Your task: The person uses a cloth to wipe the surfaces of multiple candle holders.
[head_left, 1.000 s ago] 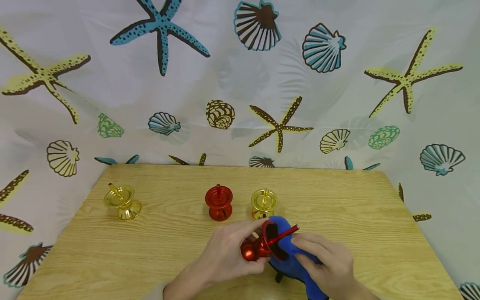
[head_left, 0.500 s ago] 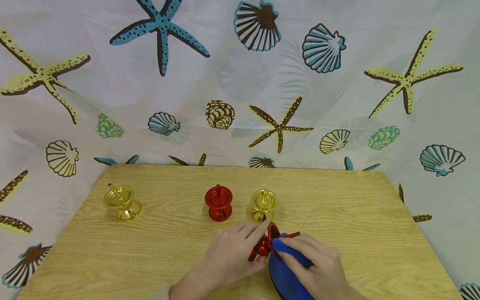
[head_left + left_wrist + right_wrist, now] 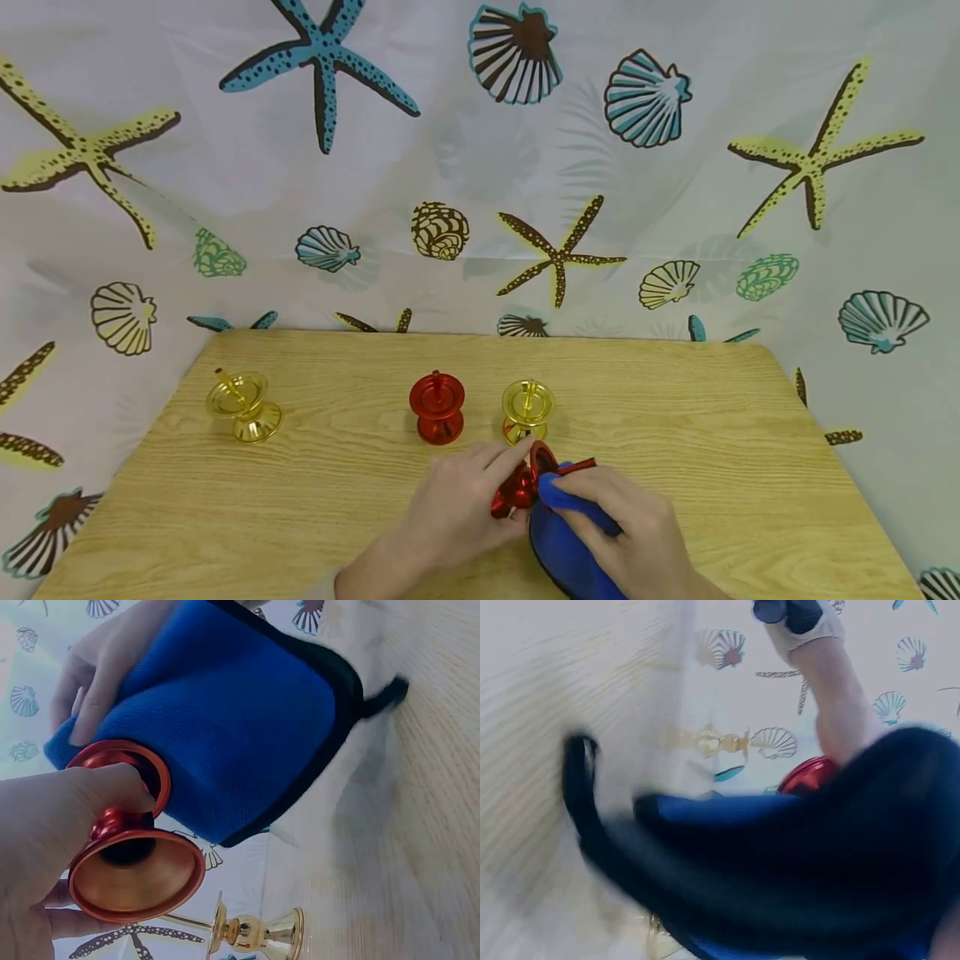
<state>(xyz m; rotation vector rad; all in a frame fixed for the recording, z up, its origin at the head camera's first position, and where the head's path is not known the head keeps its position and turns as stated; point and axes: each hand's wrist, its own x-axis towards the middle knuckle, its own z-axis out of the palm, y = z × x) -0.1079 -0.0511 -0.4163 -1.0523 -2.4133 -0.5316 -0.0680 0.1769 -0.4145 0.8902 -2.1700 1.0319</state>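
In the head view my left hand [image 3: 457,504] grips a red metallic candle holder [image 3: 517,490] by its stem, tilted on its side with its dish toward the right. My right hand [image 3: 637,525] pinches a blue cloth [image 3: 566,550] with dark edging and presses a fold of it into the dish, beside the red spike [image 3: 581,465]. In the left wrist view the holder's hollow base [image 3: 139,889] faces the camera, and the blue cloth [image 3: 240,712] hangs down behind it with a dark loop [image 3: 386,697]. The cloth's dark edge [image 3: 780,877] hides most of my right hand in the right wrist view.
Along the back of the wooden table [image 3: 337,392] stand a gold candle holder [image 3: 243,404] at the left, a red candle holder [image 3: 438,404] in the middle, and another gold candle holder [image 3: 528,404] just beyond my left fingertips. A shell-patterned curtain [image 3: 465,167] hangs behind.
The held red candle holder has turned, so its dish shows more edge-on. My right hand has shifted slightly left, bringing a fold of cloth from beside the dish into it.
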